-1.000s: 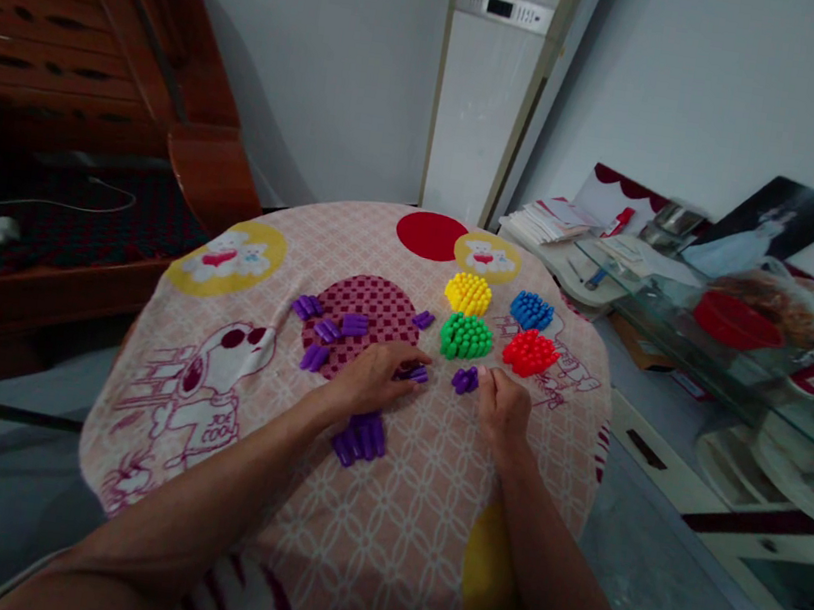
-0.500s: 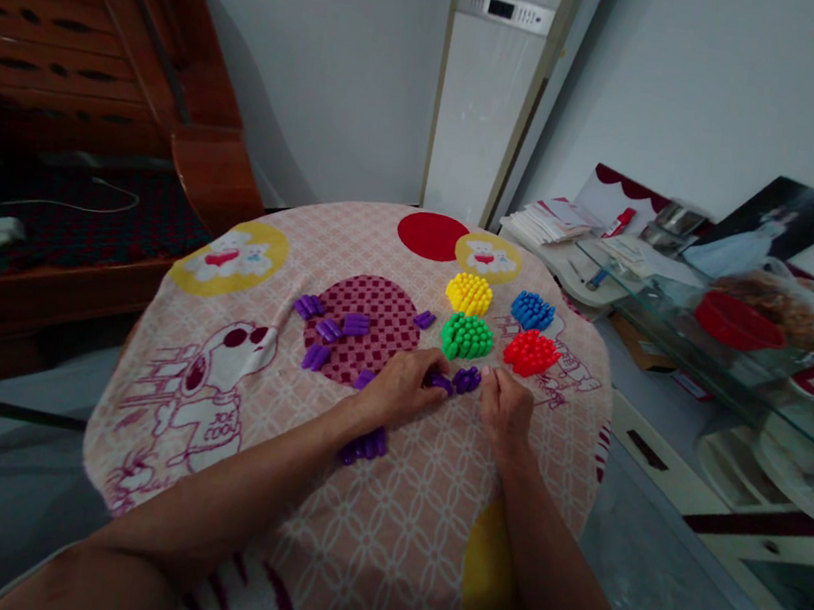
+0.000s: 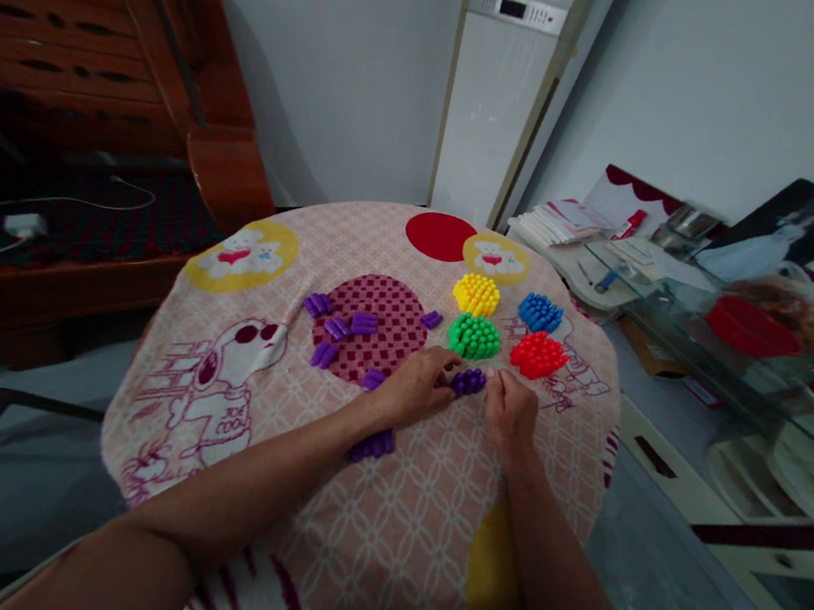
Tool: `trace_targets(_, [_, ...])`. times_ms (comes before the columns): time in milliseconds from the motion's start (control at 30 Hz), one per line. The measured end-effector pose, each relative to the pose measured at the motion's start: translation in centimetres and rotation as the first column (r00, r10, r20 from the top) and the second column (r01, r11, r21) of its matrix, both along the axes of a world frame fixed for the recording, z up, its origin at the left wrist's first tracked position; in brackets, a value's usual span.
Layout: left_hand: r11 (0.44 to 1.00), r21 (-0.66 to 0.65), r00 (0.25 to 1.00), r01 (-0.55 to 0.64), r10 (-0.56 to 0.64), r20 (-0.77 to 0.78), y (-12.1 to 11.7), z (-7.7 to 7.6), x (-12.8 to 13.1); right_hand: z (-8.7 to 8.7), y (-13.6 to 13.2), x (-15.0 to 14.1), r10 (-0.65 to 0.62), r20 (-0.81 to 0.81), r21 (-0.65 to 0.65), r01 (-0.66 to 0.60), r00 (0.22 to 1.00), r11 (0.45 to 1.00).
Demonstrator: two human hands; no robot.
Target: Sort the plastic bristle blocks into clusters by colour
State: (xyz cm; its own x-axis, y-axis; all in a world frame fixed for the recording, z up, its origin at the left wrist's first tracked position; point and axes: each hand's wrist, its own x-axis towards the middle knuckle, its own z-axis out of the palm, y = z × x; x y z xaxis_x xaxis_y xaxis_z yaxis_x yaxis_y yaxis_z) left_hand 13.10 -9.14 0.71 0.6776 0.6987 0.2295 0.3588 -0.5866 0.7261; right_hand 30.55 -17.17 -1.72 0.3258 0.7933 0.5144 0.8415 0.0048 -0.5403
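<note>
The small purple cluster (image 3: 469, 381) sits right of the frame's centre, glossy and knobbly, its short rounded pieces packed close on the patterned tablecloth (image 3: 416, 508). The left hand (image 3: 417, 385) curls at its left side, the right hand (image 3: 512, 408) at its right, the two hands slightly apart; whether either grips it, I cannot tell. The green cluster (image 3: 474, 337) stands just above.

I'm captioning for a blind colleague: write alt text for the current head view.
Left hand and right hand flank a purple cluster on a patterned tablecloth. Beyond are a yellow cluster, green cluster, blue cluster and red cluster; more purple pieces lie leftward.
</note>
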Motion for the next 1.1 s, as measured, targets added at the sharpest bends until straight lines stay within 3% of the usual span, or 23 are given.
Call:
trace_targets(133, [0.998,0.055,0.998,-0.030,0.033,-0.053,2.3,2.3,-4.2,0.1,-0.2,0.1,0.001,-0.033,0.007,0.000,0.999,1.000])
trace_targets(267, [0.999,0.034,0.970,-0.006,0.014,-0.243,4.4,4.3,-8.6,0.2,-0.3,0.1,0.010,-0.058,0.000,-0.010,0.998,1.000])
trace_targets(400, [0.988,0.007,0.881,0.155,-0.135,-0.453,4.8,4.3,-10.0,0.2,-0.3,0.0,0.010,-0.079,-0.005,-0.010,0.997,1.000])
trace_targets(533, [0.979,0.000,0.839,0.204,-0.175,-0.515,4.4,3.5,-9.2,0.2,-0.3,0.1,0.008,-0.082,-0.001,-0.008,0.997,1.000])
trace_targets(700, [0.981,-0.062,0.865,0.182,-0.190,-0.464,4.3,3.4,-8.7,0.1,-0.2,0.1,0.009,-0.095,0.005,-0.008,0.995,1.000])
trace_targets(933, [0.986,-0.068,0.982,0.153,-0.159,-0.106,3.0,3.2,-6.6,0.3,-0.4,0.2,0.005,-0.118,0.066,0.003,0.993,0.998])
trace_targets(1100, [0.994,-0.006,0.994,0.108,-0.108,0.024,0.5,2.9,-3.6,1.1,-1.0,-0.5,0.143,-0.174,0.182,-0.111,0.974,0.977])
